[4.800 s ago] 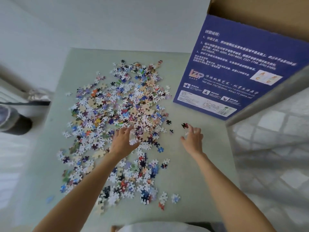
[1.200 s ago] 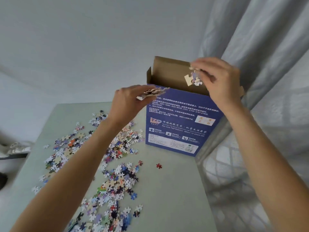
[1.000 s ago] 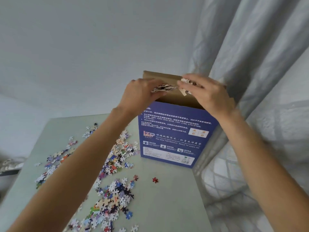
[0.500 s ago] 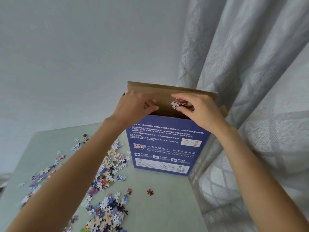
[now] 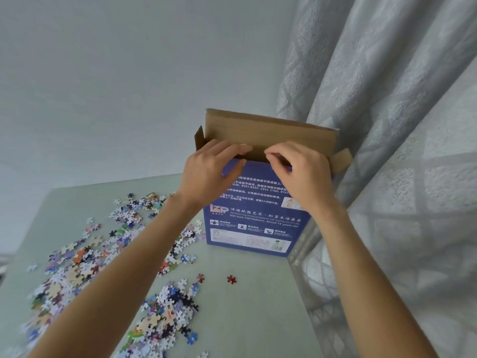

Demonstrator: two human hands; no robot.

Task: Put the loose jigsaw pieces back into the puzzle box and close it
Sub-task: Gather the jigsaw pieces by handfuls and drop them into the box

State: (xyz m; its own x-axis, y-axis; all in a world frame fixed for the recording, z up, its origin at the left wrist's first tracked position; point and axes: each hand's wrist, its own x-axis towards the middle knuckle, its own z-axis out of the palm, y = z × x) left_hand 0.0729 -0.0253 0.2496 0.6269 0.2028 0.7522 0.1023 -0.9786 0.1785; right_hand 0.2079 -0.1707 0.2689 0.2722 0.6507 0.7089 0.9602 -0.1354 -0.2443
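The blue puzzle box [image 5: 253,220] stands upright at the table's far right, its brown lid flap [image 5: 268,133] raised behind the open top. Both hands hover at the opening. My left hand [image 5: 211,171] reaches over the front rim with fingers nearly straight and the thumb against the blue face. My right hand [image 5: 302,174] is at the rim beside it, fingers loosely curled downward. No pieces show in either hand. Loose jigsaw pieces [image 5: 85,262] lie spread over the left of the table, with a smaller heap [image 5: 167,313] nearer me. A single red piece [image 5: 231,279] lies apart.
The pale green table [image 5: 245,319] ends at its right edge just beside the box. A grey patterned curtain [image 5: 400,177] hangs close behind and to the right. A small side flap [image 5: 342,160] sticks out of the box toward the curtain.
Both hands carried handfuls of pieces up to the box opening. The pieces seen in the fingers half a second ago are gone from view, and the fingers have loosened.
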